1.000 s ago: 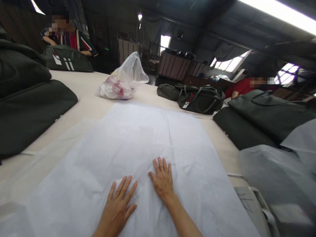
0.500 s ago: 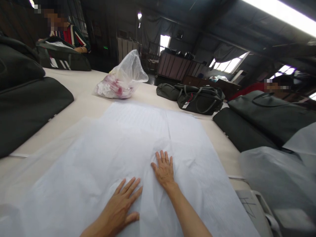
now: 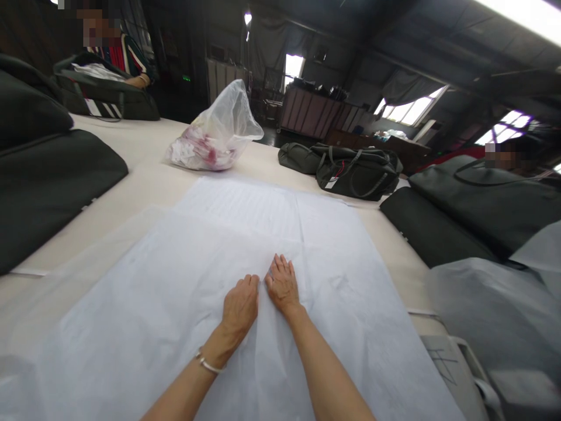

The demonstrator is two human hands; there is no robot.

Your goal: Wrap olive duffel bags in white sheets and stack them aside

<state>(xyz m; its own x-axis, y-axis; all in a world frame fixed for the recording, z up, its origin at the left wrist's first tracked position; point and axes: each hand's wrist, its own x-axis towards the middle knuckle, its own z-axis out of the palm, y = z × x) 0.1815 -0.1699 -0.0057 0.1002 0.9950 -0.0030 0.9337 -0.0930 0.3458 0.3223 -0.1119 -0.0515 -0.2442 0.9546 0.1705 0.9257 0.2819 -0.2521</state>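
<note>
A large, thin white sheet (image 3: 175, 280) lies spread and slightly creased in front of me. My left hand (image 3: 241, 304), with a bracelet at its wrist, is closed on the sheet near its middle, its fingertips curled down and mostly hidden. Just to its right, my right hand (image 3: 283, 283) rests on the sheet with fingers stretched forward and the thumb apart from them. A small gap separates the two hands. Faint rows of marks show through the sheet's far part.
Dark green bags stand at the left (image 3: 48, 187), the far edge (image 3: 355, 172) and the right (image 3: 442, 228) of the pale table (image 3: 144, 158). A clear plastic bag (image 3: 214, 137) sits beyond the sheet. Translucent sheeting (image 3: 491, 316) hangs at right. Two people are across the table.
My left hand has moved forward and right, going from spread fingers to closed on the sheet. My right hand has shifted slightly forward and left, its fingers drawn closer together.
</note>
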